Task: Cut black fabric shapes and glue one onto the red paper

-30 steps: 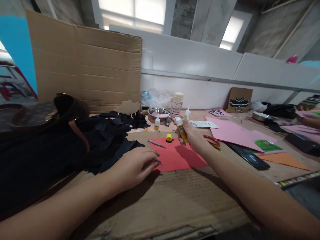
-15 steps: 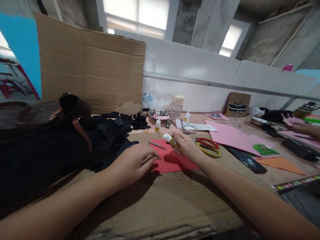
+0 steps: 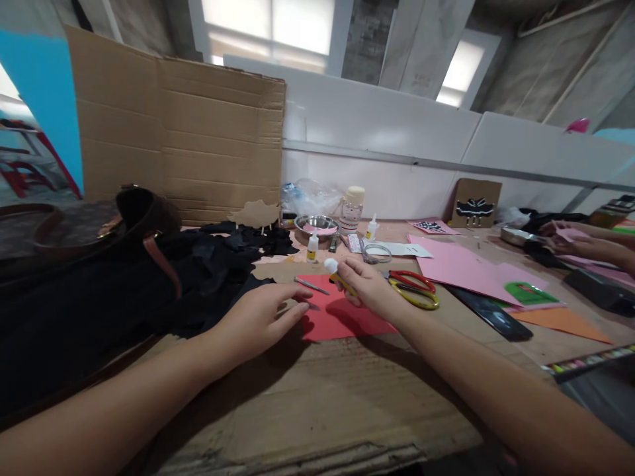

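Observation:
My right hand [image 3: 364,285] grips a small glue bottle [image 3: 342,281] with a white top and yellow label, held tilted above a red sheet [image 3: 342,320]. My left hand [image 3: 265,316] is at the sheet's left edge, its thumb and fingers apart with nothing held. By its thumb tip is a small dark piece [image 3: 313,306], too small to make out. A slim silver pointed tool [image 3: 311,285] lies on the sheet's upper left. Scissors [image 3: 414,291] with red and yellow handles rest just right of my right hand.
Black fabric scraps [image 3: 208,271] and a bag [image 3: 143,218] are at left. Behind the sheet stand two white bottles, one a glue bottle [image 3: 312,248], and a metal bowl [image 3: 317,227]. Pink sheets [image 3: 456,268] and a phone [image 3: 491,314] lie right. Another person's hands [image 3: 585,243] work at far right.
My left thumb and fingers have spread apart. My right hand with the glue bottle has shifted very slightly. The other person's hands have moved left, and both show now.

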{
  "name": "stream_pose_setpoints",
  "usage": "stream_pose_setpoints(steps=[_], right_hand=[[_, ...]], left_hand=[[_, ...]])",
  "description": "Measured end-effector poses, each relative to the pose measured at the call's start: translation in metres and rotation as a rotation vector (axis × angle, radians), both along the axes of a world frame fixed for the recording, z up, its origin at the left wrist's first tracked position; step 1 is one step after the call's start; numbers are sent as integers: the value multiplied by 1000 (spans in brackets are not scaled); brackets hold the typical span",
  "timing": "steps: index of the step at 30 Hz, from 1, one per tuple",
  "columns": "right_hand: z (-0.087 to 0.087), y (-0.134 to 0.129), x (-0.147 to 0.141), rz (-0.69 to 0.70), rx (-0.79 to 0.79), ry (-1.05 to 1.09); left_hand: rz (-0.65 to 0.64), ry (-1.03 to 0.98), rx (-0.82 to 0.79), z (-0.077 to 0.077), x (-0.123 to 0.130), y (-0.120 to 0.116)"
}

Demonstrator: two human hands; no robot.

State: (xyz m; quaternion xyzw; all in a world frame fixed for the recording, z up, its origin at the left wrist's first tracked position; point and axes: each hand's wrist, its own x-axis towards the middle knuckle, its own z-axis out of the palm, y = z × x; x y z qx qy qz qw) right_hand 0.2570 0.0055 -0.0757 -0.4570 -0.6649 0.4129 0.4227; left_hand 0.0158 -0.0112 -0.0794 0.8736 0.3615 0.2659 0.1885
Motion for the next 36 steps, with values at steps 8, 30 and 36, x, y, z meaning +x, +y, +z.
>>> stream_pose_setpoints(steps=[8, 30, 36], right_hand=[[-2, 1, 8, -60, 59, -121], [-1, 0, 4, -40, 195, -266], [-3, 5, 8, -103, 265, -358]], left_hand=[[9, 2, -16, 3, 0, 0], [-34, 81, 116, 4, -1, -2], [-44, 100, 123, 5, -1, -1]])
